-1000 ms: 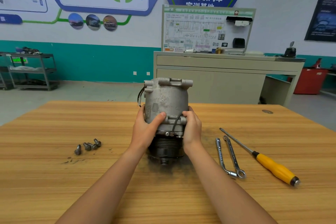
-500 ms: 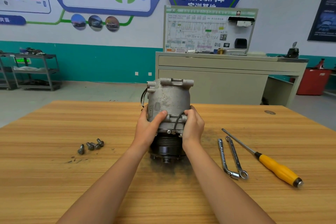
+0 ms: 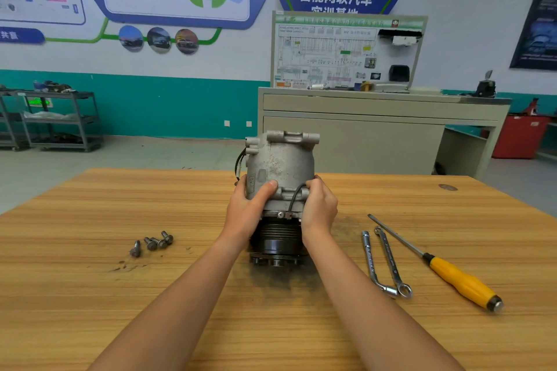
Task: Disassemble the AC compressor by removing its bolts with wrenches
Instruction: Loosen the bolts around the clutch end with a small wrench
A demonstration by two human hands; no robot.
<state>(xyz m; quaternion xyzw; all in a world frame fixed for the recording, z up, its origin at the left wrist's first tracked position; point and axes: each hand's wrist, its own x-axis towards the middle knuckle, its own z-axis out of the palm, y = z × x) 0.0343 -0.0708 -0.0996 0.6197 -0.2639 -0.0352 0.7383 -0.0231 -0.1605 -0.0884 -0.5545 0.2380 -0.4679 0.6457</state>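
I have the AC compressor [image 3: 280,166] upright in the middle of the table [image 3: 90,295], its grey metal body on top and its black pulley end [image 3: 277,238] pointing down. I cannot tell whether that end sits on the wood or hangs just above it. My left hand [image 3: 247,214] is wrapped around the left side of the body, with the thumb laid across the front face. My right hand [image 3: 319,208] grips the right side at the same height, fingers curled round the casing just beside a thin black cable [image 3: 294,194] that loops down the front.

To my left, well apart from the compressor, four loose bolts [image 3: 152,242] lie close together on the table. To my right lie two wrenches [image 3: 385,262] side by side, their near ends meeting. Just beyond them rests a screwdriver [image 3: 452,274] with a yellow handle, its shaft pointing away from me.
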